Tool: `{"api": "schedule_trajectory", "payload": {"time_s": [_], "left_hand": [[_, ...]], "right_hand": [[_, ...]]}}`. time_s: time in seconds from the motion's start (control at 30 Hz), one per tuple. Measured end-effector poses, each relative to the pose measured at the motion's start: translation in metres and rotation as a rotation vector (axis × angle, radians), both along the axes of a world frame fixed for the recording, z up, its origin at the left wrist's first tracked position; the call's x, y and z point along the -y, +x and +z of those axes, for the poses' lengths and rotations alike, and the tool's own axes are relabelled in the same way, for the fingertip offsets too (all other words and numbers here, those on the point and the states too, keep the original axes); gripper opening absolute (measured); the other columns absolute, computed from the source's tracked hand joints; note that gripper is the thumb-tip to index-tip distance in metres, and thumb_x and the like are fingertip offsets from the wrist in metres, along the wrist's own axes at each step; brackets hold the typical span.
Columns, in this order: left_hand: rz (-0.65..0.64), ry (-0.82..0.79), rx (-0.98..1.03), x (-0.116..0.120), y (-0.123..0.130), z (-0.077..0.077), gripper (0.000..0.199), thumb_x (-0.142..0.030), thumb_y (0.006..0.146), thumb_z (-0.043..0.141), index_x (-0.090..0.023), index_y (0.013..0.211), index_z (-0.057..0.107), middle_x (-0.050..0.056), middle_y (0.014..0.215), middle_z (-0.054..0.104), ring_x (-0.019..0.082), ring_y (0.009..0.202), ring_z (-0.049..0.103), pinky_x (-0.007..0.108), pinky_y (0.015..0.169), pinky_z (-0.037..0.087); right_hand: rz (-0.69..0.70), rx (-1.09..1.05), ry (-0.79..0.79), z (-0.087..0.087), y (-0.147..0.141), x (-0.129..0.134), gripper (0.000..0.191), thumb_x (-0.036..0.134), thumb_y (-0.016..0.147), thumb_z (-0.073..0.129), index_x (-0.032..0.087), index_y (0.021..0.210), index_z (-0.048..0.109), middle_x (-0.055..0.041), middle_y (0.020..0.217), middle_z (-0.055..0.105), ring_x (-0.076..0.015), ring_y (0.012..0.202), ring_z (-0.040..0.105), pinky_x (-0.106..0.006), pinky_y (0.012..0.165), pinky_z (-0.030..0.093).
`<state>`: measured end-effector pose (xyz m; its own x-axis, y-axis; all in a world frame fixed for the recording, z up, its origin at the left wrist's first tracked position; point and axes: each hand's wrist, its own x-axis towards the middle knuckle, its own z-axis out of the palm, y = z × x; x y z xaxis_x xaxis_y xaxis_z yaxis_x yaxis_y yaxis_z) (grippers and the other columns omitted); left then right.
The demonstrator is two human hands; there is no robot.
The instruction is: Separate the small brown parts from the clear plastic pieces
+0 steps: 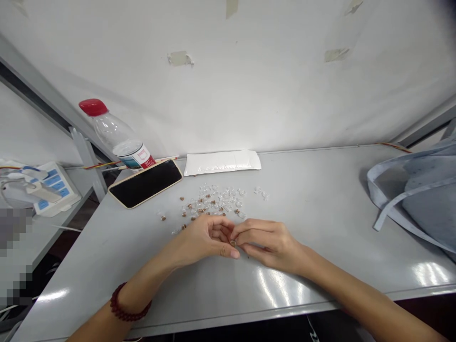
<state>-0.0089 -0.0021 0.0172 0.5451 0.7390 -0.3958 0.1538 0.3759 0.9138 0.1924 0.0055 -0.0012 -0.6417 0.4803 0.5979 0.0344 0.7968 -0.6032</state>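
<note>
My left hand [210, 240] is curled, with its thumb stretched toward the right, and holds a tiny glass bottle [233, 242] near the fingertips. Against that bottle, the fingers of my right hand [267, 241] are pressed together in a pinch; what lies between them is hidden. Just beyond both hands spreads a loose pile of tiny clear glass bottles [228, 194], several of them with brown cork stoppers [200, 210]. One corked bottle [163, 217] lies apart at the left of the pile.
Behind the pile lies a white padded envelope [223, 163]. A phone [146, 184] leans by a red-capped plastic bottle [123, 137] at the left. A power strip [53, 190] sits on the neighbouring surface. Blue-grey fabric with straps [420, 194] covers the grey table's [320, 204] right end.
</note>
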Motion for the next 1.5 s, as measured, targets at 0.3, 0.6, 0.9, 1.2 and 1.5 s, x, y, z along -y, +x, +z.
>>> {"api": "schedule_trajectory", "payload": {"time_s": [0.3,0.6,0.9,1.2,1.5], "left_hand": [[0.004,0.121,0.037,0.003,0.006,0.0,0.005,-0.02,0.072,0.073,-0.017,0.074,0.069,-0.004,0.069,0.059,0.01,0.067,0.053,0.022,0.065,0.042],[-0.033,0.371,-0.182,0.004,0.007,-0.005,0.008,-0.021,0.076,0.066,-0.016,0.07,0.065,-0.002,0.068,0.052,0.012,0.065,0.048,0.024,0.061,0.04],[0.092,0.768,-0.782,0.004,0.006,-0.022,0.029,-0.023,0.084,0.053,-0.021,0.112,0.06,0.002,0.09,0.064,0.017,0.069,0.057,0.033,0.071,0.045],[-0.131,0.474,-0.774,-0.002,-0.041,0.016,0.012,-0.029,0.077,0.058,-0.022,0.082,0.066,0.001,0.074,0.065,0.02,0.071,0.061,0.028,0.061,0.044],[-0.271,0.534,-0.785,0.005,-0.037,0.013,0.008,-0.02,0.072,0.059,-0.022,0.079,0.062,0.002,0.089,0.061,0.021,0.086,0.055,0.03,0.072,0.041]], "right_hand": [[-0.061,0.001,0.131,-0.001,0.0,-0.001,0.013,0.009,0.09,0.052,0.014,0.087,0.064,-0.0067,0.084,0.071,-0.0109,0.074,0.065,-0.024,0.064,0.056],[-0.041,0.113,0.077,-0.004,0.001,-0.003,0.017,0.012,0.093,0.048,0.015,0.089,0.064,-0.0059,0.087,0.069,-0.0119,0.08,0.064,-0.025,0.07,0.056],[-0.609,0.457,-0.144,-0.009,0.049,-0.055,0.022,0.02,0.087,0.054,0.017,0.108,0.061,-0.0105,0.113,0.058,-0.0209,0.089,0.06,-0.038,0.076,0.052],[-0.625,0.53,-0.278,-0.019,0.054,-0.067,0.019,0.02,0.087,0.049,0.017,0.099,0.064,-0.0079,0.1,0.064,-0.0166,0.074,0.059,-0.032,0.068,0.047],[-0.687,0.584,-0.317,-0.015,0.054,-0.064,0.02,0.022,0.083,0.049,0.015,0.093,0.064,-0.0097,0.095,0.063,-0.0166,0.07,0.057,-0.031,0.063,0.045]]}}
